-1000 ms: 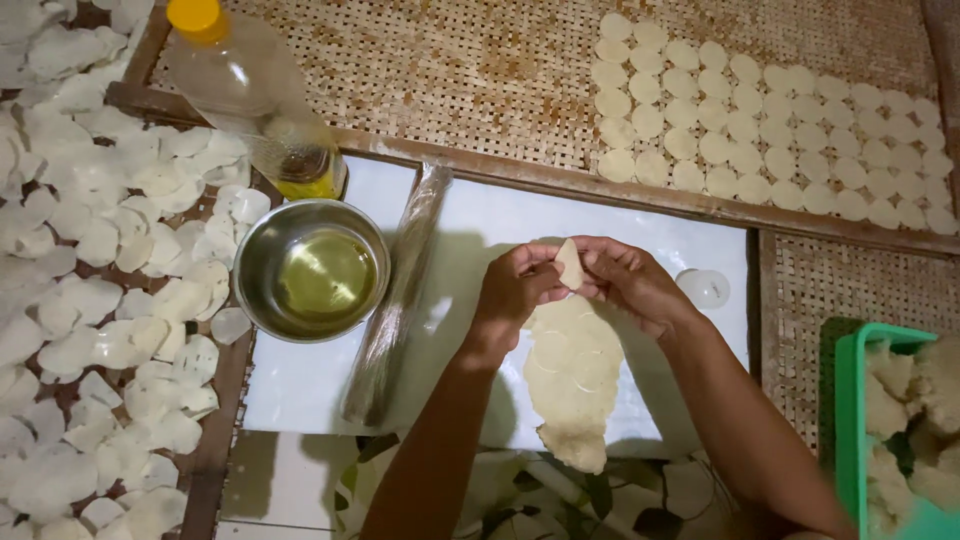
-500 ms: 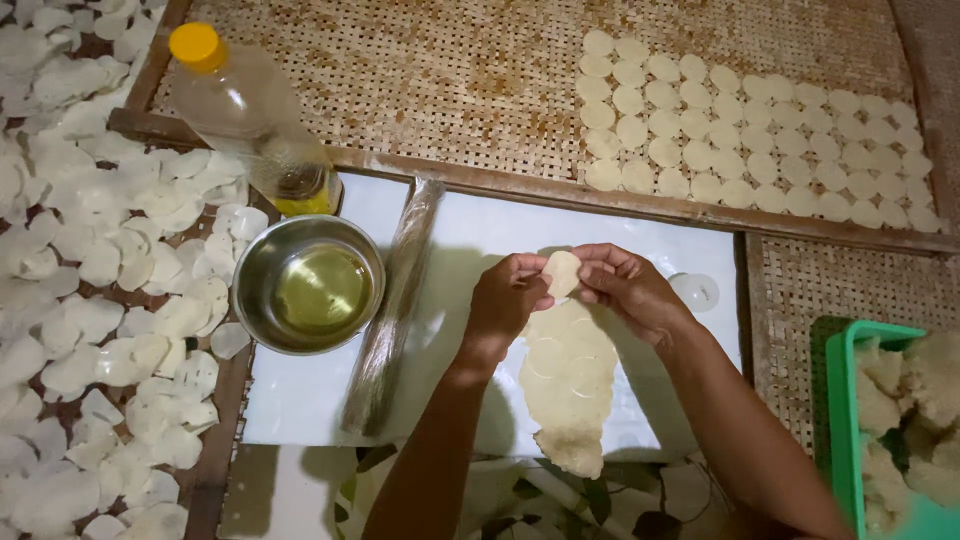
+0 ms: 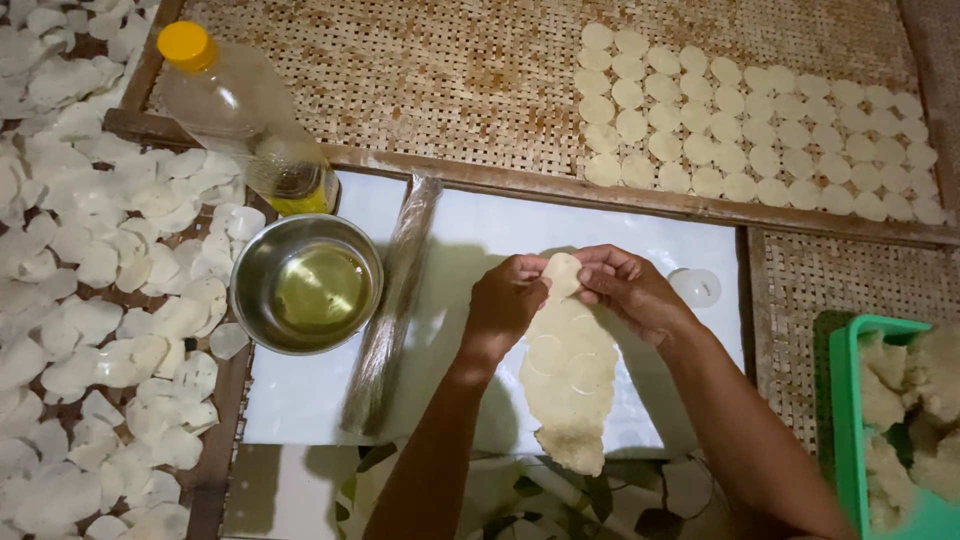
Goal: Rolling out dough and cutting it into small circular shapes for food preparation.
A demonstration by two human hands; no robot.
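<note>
At the board's far-middle: both hands meet over the top end of the dough sheet (image 3: 568, 385).
Left hand (image 3: 503, 300): fingers pinched on the left edge of a small dough disc (image 3: 562, 274).
Right hand (image 3: 630, 288): fingertips pinched on the disc's right edge; disc is lifted just above the sheet.
Dough sheet: lies flat on the white board (image 3: 480, 235), running from the middle to the near edge; round cut marks show in it.
Lift technique, my read: peel slowly and evenly from both edges, keep the disc flat, don't stretch it thin.
Risk: dough looks soft, so a hard pinch would likely dent or tear the rim.
Left edge of board: rolling pin (image 3: 392, 305) wrapped in plastic, steel bowl of oil (image 3: 306, 284) beside it, bottle (image 3: 240, 110) behind at the far-left corner.
Woven tray (image 3: 450, 80): rows of finished discs (image 3: 750, 130) at the far right.
Right of hands: clear round cutter (image 3: 698, 287), just beside the right wrist.
</note>
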